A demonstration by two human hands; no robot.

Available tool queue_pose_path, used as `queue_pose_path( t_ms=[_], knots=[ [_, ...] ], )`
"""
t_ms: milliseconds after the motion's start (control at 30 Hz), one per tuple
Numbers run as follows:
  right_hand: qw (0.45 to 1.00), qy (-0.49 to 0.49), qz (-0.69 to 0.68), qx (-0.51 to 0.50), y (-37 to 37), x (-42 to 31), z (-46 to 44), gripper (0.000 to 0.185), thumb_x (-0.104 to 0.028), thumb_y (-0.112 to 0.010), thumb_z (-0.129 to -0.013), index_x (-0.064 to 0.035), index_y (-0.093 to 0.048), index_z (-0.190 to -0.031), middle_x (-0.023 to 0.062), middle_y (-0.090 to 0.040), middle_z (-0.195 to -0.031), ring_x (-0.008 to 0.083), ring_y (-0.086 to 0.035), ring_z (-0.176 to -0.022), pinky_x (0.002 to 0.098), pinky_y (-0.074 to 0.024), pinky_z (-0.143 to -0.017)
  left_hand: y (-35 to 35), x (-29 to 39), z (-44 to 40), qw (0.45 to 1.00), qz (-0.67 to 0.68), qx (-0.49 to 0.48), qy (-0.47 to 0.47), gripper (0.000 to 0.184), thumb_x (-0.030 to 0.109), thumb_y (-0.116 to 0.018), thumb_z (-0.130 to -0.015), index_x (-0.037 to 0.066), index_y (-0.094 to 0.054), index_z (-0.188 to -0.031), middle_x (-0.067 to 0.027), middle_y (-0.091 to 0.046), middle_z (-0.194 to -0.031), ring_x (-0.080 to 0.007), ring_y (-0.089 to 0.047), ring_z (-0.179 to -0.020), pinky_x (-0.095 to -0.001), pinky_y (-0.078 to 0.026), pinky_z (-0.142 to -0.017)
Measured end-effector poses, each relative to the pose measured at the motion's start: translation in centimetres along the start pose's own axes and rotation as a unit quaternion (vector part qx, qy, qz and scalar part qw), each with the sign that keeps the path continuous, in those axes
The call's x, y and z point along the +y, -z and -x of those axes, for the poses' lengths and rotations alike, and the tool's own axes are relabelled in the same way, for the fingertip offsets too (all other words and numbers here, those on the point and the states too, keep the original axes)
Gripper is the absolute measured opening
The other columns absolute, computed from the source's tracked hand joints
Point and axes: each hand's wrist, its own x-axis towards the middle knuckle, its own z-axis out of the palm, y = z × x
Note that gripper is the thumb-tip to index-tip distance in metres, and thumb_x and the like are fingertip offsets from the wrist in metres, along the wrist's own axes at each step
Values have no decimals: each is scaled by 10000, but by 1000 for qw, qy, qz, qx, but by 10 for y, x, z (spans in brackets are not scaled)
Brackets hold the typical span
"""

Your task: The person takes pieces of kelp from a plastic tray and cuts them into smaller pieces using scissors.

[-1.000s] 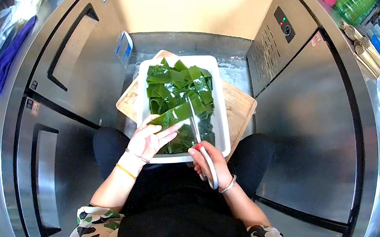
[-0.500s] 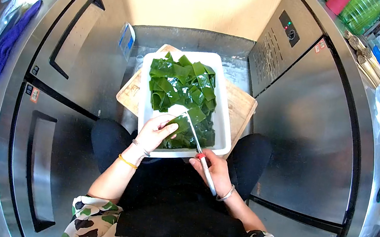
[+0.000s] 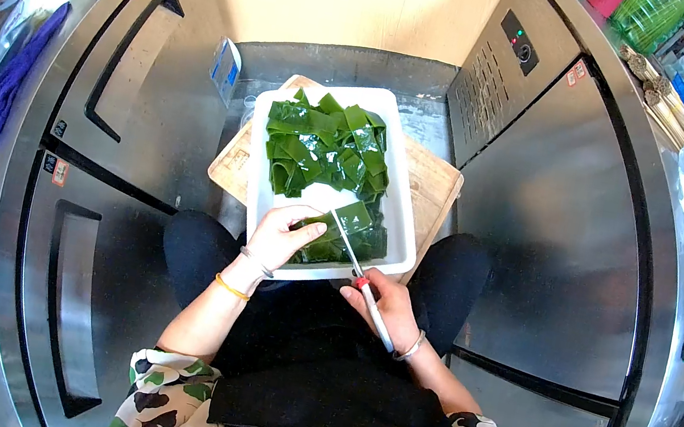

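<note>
My left hand (image 3: 282, 238) pinches the edge of a flat, glossy green kelp sheet (image 3: 352, 215) between thumb and fingers. My right hand (image 3: 386, 304) is wrapped round scissors (image 3: 375, 307) with a pale handle and a red part at the joint. Their thin silver blades reach up and left across the kelp, and the tip lies close to my left thumb. Beneath both hands is a white tray (image 3: 407, 208). A heap of cut kelp pieces (image 3: 328, 146) fills its far half, with more dark kelp in the near right part.
The tray rests on a wooden board (image 3: 433, 194) between my knees. Steel cabinets (image 3: 550, 239) close in on both sides, and a tan panel (image 3: 355, 0) stands ahead. A purple cloth (image 3: 18, 82) lies on the left counter; bundled sticks (image 3: 659, 95) lie on the right one.
My left hand has moved slightly right along the kelp. A white patch near its fingers has changed shape, showing more bare tray beside the heap. The scissors have barely shifted.
</note>
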Motion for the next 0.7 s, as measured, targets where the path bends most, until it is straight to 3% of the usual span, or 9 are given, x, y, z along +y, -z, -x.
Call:
queue_pose_path(
  t_ms=[133, 267, 333, 400, 433, 467, 533, 567, 700],
  knots=[
    [999, -20, 34, -22, 2, 3, 3, 344, -345, -730, -823, -30, -597, -857, 148, -574, -634, 246, -569, -547, 341, -469, -550, 3, -5, -4, 995, -95, -18, -27, 132, 70, -666, -870, -21, -671, -966, -14, -667, -847, -71, -579, -786, -225, -469, -712],
    [998, -38, 45, -30, 0, 8, 8, 350, -353, -738, -815, -31, -606, -843, 147, -573, -624, 241, -558, -525, 333, -468, -536, 2, -11, -5, 996, -84, -27, -2, 122, 88, -670, -872, -5, -677, -951, 15, -640, -805, -49, -539, -744, -213, -440, -665],
    [998, -47, 39, -33, -4, 13, 10, 332, -334, -745, -812, -30, -613, -831, 138, -578, -620, 222, -555, -516, 323, -468, -530, 0, -11, -6, 995, -66, -22, 65, 87, 92, -663, -881, 10, -645, -861, 58, -559, -717, -23, -473, -692, -198, -394, -611],
    [998, -55, 9, -12, -7, 18, 14, 320, -319, -744, -815, -29, -610, -836, 133, -578, -620, 215, -554, -518, 320, -469, -533, 8, -28, -13, 991, -126, 8, 31, 143, 101, -656, -892, 33, -576, -795, 87, -451, -659, -13, -402, -635, -197, -346, -558],
    [998, -64, -21, 8, -9, 21, 16, 308, -305, -744, -817, -29, -607, -840, 128, -579, -620, 208, -553, -520, 317, -470, -536, 12, -37, -16, 994, -85, 49, -51, 167, 104, -649, -900, 59, -525, -798, 92, -382, -655, -14, -357, -608, -203, -319, -528],
    [998, -63, -21, 7, -10, 24, 16, 308, -305, -744, -817, -29, -607, -840, 128, -579, -620, 208, -553, -520, 317, -470, -536, 24, -44, -20, 996, -82, 33, 6, 96, 94, -651, -896, 73, -557, -897, 76, -472, -683, -13, -412, -611, -196, -355, -524],
    [992, -104, -76, 18, -12, 31, 17, 287, -282, -737, -827, -31, -600, -856, 121, -582, -632, 199, -559, -536, 313, -474, -550, 29, -28, -22, 983, 173, 59, 32, 141, 74, -649, -889, 78, -567, -1004, 32, -610, -802, -39, -553, -694, -188, -455, -578],
    [990, -107, -88, 4, -12, 35, 18, 311, -314, -716, -845, -31, -592, -878, 125, -594, -672, 210, -577, -571, 318, -480, -570, 28, -20, -21, 953, 284, 84, 60, 228, 29, -633, -882, 58, -559, -1096, -48, -667, -986, -138, -654, -856, -264, -564, -704],
    [994, -74, -62, -48, -14, 26, 21, 376, -391, -670, -871, -26, -587, -905, 131, -604, -725, 219, -579, -622, 324, -484, -611, 18, -21, -24, 894, 433, 111, 26, 285, -51, -596, -870, 27, -547, -1140, -103, -638, -1097, -233, -656, -967, -369, -580, -835]
  ],
)
